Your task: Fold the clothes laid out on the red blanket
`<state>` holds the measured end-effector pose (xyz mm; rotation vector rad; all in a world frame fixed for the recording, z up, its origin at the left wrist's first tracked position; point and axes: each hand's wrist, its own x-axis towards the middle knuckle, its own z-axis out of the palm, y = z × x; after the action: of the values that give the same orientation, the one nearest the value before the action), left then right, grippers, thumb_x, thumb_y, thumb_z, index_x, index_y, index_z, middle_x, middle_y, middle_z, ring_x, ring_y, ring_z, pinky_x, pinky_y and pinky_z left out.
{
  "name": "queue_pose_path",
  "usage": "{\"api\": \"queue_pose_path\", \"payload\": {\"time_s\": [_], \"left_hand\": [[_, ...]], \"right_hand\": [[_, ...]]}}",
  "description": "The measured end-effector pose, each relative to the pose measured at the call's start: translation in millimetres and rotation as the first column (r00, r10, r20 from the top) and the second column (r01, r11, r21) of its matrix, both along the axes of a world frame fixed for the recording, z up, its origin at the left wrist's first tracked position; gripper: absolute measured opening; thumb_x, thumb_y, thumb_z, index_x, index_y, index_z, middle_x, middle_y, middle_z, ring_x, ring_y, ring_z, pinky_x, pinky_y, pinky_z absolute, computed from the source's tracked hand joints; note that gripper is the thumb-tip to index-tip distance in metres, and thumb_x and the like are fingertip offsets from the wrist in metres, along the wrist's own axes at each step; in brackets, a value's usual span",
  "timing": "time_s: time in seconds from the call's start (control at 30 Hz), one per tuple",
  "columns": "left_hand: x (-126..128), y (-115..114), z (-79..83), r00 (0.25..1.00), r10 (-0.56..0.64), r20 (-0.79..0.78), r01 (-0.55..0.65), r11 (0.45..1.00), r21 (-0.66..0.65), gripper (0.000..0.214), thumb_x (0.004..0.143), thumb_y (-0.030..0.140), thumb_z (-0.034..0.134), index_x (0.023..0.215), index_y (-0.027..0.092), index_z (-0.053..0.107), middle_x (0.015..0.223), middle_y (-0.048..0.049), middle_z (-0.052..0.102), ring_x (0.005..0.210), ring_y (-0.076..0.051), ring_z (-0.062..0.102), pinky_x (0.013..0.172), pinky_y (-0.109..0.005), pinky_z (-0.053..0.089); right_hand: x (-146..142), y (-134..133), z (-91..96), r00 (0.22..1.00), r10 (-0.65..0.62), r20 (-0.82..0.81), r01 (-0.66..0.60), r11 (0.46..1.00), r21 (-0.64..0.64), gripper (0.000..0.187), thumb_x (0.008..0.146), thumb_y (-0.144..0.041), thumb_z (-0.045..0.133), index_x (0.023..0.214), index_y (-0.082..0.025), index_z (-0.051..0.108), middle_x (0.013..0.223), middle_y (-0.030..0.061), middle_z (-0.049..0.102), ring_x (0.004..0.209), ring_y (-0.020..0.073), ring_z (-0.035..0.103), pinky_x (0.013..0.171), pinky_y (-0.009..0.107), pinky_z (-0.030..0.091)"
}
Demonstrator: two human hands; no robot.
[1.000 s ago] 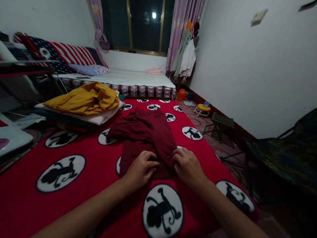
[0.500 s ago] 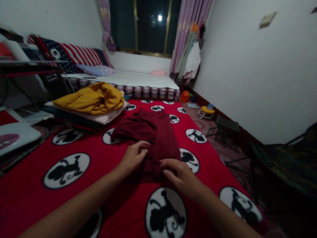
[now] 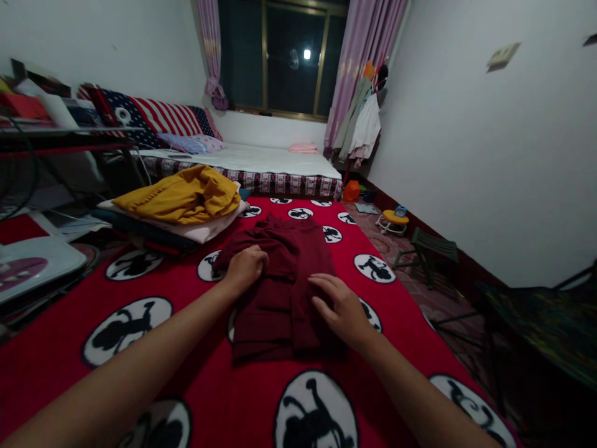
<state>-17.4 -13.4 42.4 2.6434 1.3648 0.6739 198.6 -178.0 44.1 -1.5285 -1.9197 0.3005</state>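
Observation:
A dark maroon garment (image 3: 275,311) lies partly folded on the red blanket (image 3: 209,386), with a straight hem towards me and a rumpled far end. My left hand (image 3: 247,269) is on its left part, fingers curled into the cloth; the fingertips are partly hidden. Over the garment's right side is my right hand (image 3: 342,311), its fingers apart and slightly bent, near or lightly touching the fabric. To the left, a mustard-yellow garment (image 3: 186,196) tops a pile of folded clothes (image 3: 212,230).
Beyond the blanket is a bed (image 3: 261,158) below the window. At left stand a cluttered desk (image 3: 69,140) and a white plastic stool (image 3: 41,267). A yellow-topped stool (image 3: 394,218), a green folding stool (image 3: 433,246) and a camouflage-patterned chair (image 3: 541,323) line the right side.
My left hand has moved forward and left over the maroon garment, its fingers now more curled. My right hand has shifted slightly right. More of the near hem is showing, and the view has tilted up.

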Motion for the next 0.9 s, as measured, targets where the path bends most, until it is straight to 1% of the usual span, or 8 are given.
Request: {"api": "queue_pose_path", "payload": {"time_s": [0.1,0.2,0.33,0.43,0.53,0.63,0.73,0.9], "left_hand": [[3,-1,12.3,0.997,0.043,0.063,-0.047,0.997,0.065,0.025,0.080,0.009,0.048,0.075,0.021,0.069,0.087,-0.0052,0.063,0.082,-0.020,0.061,0.072,-0.028,0.045],[19,-13,16.9,0.988,-0.084,0.130,0.064,0.987,0.144,0.025,0.083,0.011,0.047,0.086,0.021,0.069,0.093,-0.0056,0.063,0.091,-0.020,0.060,0.082,-0.029,0.047],[48,-24,-3.1,0.956,-0.237,0.174,0.216,0.968,0.129,0.029,0.088,0.030,0.054,0.115,0.022,0.064,0.115,-0.0079,0.061,0.107,-0.022,0.057,0.097,-0.035,0.044],[57,-20,-28.2,0.973,-0.144,0.182,0.135,0.989,0.062,0.035,0.088,0.038,0.055,0.118,0.022,0.063,0.125,-0.0107,0.058,0.117,-0.026,0.053,0.103,-0.043,0.040],[57,-14,-44.9,0.982,-0.075,0.174,0.069,0.997,0.040,0.036,0.091,0.040,0.050,0.122,0.024,0.061,0.133,-0.0097,0.054,0.124,-0.027,0.048,0.107,-0.045,0.036],[55,-14,-48.5,0.985,-0.063,0.161,0.060,0.998,0.025,0.038,0.092,0.041,0.048,0.124,0.025,0.059,0.136,-0.0091,0.052,0.126,-0.027,0.047,0.109,-0.046,0.033],[56,-16,-47.5,0.984,-0.050,0.173,0.049,0.999,0.012,0.038,0.091,0.041,0.049,0.125,0.025,0.058,0.138,-0.0087,0.050,0.128,-0.026,0.045,0.110,-0.046,0.032],[57,-17,-48.4,0.976,-0.040,0.214,0.039,0.999,0.008,0.035,0.090,0.039,0.052,0.121,0.026,0.059,0.137,-0.0081,0.050,0.129,-0.026,0.043,0.111,-0.047,0.030]], "right_hand": [[-1,8,-17.2,0.982,0.049,0.181,-0.030,0.994,-0.104,0.054,0.088,-0.033,0.053,0.140,-0.022,0.044,0.152,0.0091,0.033,0.141,0.0261,0.027,0.113,0.050,0.024],[-4,8,-24.6,0.962,0.068,0.264,-0.024,0.986,-0.164,0.056,0.091,-0.036,0.048,0.144,-0.023,0.038,0.155,0.0078,0.025,0.144,0.0258,0.019,0.114,0.054,0.019],[6,16,-11.2,0.977,0.094,0.193,-0.067,0.987,-0.143,0.039,0.089,-0.037,0.053,0.125,-0.024,0.061,0.139,0.0099,0.052,0.130,0.0256,0.045,0.108,0.046,0.033],[25,40,-0.4,0.996,0.003,0.085,0.004,0.997,-0.082,0.028,0.092,-0.034,0.046,0.094,-0.022,0.072,0.100,0.0073,0.073,0.096,0.0201,0.065,0.091,0.034,0.046],[43,76,0.6,0.992,-0.104,0.069,0.102,0.994,0.033,0.027,0.091,-0.030,0.046,0.098,-0.020,0.070,0.101,0.0073,0.071,0.095,0.0190,0.065,0.089,0.032,0.047],[52,118,-7.9,0.988,-0.075,0.135,0.066,0.996,0.066,0.037,0.092,-0.032,0.046,0.124,-0.018,0.059,0.131,0.0109,0.058,0.123,0.0197,0.052,0.105,0.036,0.037],[51,158,-21.7,0.964,-0.015,0.266,0.031,0.998,-0.058,0.049,0.095,-0.038,0.041,0.140,-0.019,0.044,0.149,0.0122,0.039,0.139,0.0231,0.032,0.112,0.046,0.026],[48,209,-32.8,0.894,-0.120,0.431,0.235,0.946,-0.223,0.054,0.098,-0.044,0.031,0.148,-0.025,0.029,0.158,0.0092,0.017,0.145,0.0294,0.012,0.110,0.062,0.014]]}}
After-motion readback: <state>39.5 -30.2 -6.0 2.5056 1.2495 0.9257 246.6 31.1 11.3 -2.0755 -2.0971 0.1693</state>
